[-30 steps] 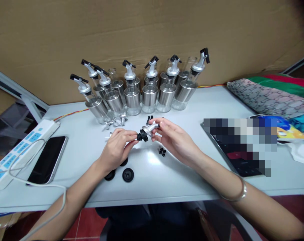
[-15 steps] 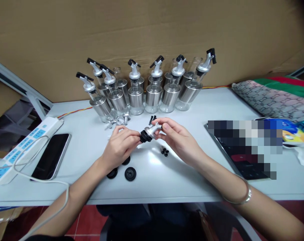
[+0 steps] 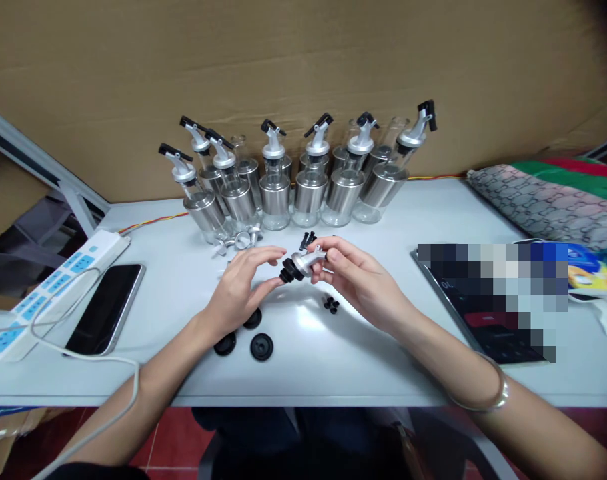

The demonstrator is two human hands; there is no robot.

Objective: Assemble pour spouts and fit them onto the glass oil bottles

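Note:
My right hand is closed round the silver spout of a pourer, whose ribbed black stopper points left. My left hand has its thumb and fingers apart, the thumb at the tip of the black stopper. Below my left hand, black discs lie on the table. Small black caps sit under my right hand, and thin black pieces lie just behind the pourer. Several loose silver spouts are behind my left hand.
Steel-and-glass bottles, several with pourers on top, stand along the back of the grey table. At left are a power strip, a phone and a white cable. A dark, partly pixelated object and a patterned cloth are at right.
The fingers of my left hand have opened away from the black stopper. My right hand still holds the pourer. The whole view has shifted slightly.

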